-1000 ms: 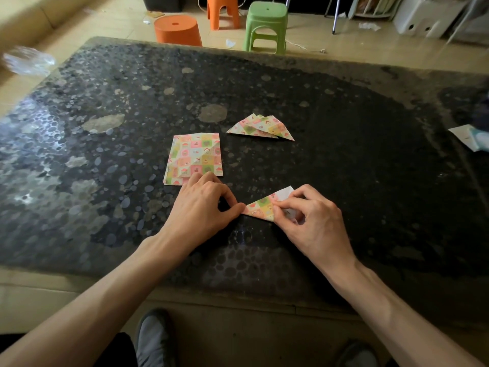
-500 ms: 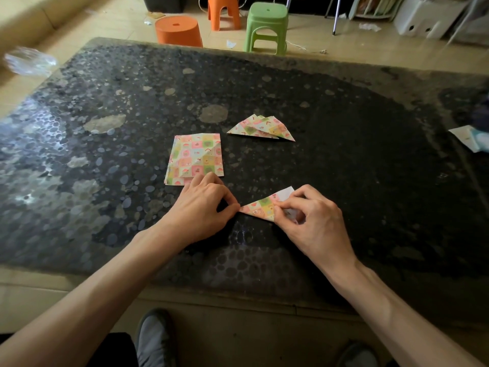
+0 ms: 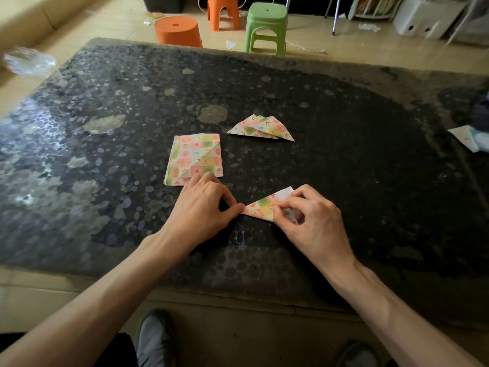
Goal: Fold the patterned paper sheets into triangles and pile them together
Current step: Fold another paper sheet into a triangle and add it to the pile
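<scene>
Hardly anything has moved since a second ago: both hands sit where they were, and only our left thumb has nudged a shade along the fold. Our right hand (image 3: pixel 312 221) pinches the right end of the half-folded sheet (image 3: pixel 260 207), fingers curled over it, while our left hand (image 3: pixel 203 207) has its fingers curled and its thumb tip pressed on the sheet's left point. The sheet lies flat on the table (image 3: pixel 370 154) between the hands, already roughly a triangle, though a white corner shows at its 1 o'clock edge, so we judge the crease unfinished. At 12 o'clock from the hands the pile of folded triangles (image 3: pixel 260 128) holds a few pieces. At 11 o'clock the stack of flat sheets (image 3: pixel 194 157) lies just beyond our left knuckles. We cannot count its sheets, so the task looks roughly midway.
</scene>
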Tool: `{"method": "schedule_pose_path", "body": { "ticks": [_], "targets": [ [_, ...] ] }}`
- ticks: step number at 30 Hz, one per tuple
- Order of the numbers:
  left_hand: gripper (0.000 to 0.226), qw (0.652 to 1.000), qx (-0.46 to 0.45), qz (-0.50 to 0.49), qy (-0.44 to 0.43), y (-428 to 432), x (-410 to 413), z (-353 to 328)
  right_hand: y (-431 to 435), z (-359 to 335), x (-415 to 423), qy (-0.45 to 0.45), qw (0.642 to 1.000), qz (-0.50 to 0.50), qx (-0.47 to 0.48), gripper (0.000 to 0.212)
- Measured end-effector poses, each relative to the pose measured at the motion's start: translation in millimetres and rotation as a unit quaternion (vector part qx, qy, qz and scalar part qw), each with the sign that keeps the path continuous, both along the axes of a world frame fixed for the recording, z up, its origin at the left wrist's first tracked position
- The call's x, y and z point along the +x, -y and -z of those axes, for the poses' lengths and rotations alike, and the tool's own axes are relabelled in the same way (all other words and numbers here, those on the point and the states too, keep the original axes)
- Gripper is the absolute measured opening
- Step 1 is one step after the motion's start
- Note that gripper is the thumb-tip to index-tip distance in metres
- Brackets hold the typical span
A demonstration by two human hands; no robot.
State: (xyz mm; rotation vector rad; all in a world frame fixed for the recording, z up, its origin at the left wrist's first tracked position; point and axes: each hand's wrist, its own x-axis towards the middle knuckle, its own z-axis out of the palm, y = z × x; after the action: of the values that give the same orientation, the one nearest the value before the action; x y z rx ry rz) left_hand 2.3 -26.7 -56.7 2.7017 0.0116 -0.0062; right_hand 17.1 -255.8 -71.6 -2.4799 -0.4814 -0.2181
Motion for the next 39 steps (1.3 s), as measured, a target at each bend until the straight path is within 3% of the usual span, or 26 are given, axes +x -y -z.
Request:
{"method": "schedule_pose_path", "body": {
  "ticks": [10, 17, 28, 39],
  "targets": [
    [0.025, 1.0, 0.026, 0.016, -0.007, -2.0, 0.6, 1.1, 0.2, 0.1, 0.6, 0.001, 1.0, -0.001, -0.006, 0.015],
    [0.009, 0.996, -0.068, 0.057, 0.019, -1.7, 2.5, -2.4, 0.2, -1.1, 0.8, -0.009, 1.0, -0.002, -0.008, 0.015],
    [0.046, 0.99, -0.09, 0.098, -0.053, -14.6, 9.1, -5.6, -0.4, -2.2, -0.6, -0.015, 1.0, -0.001, -0.004, 0.016],
    [0.012, 0.99, -0.1, 0.092, -0.035, -10.7, 7.3, -1.7, -0.4, -2.6, -1.7, -0.012, 1.0, 0.003, -0.006, 0.017]
  ]
}}
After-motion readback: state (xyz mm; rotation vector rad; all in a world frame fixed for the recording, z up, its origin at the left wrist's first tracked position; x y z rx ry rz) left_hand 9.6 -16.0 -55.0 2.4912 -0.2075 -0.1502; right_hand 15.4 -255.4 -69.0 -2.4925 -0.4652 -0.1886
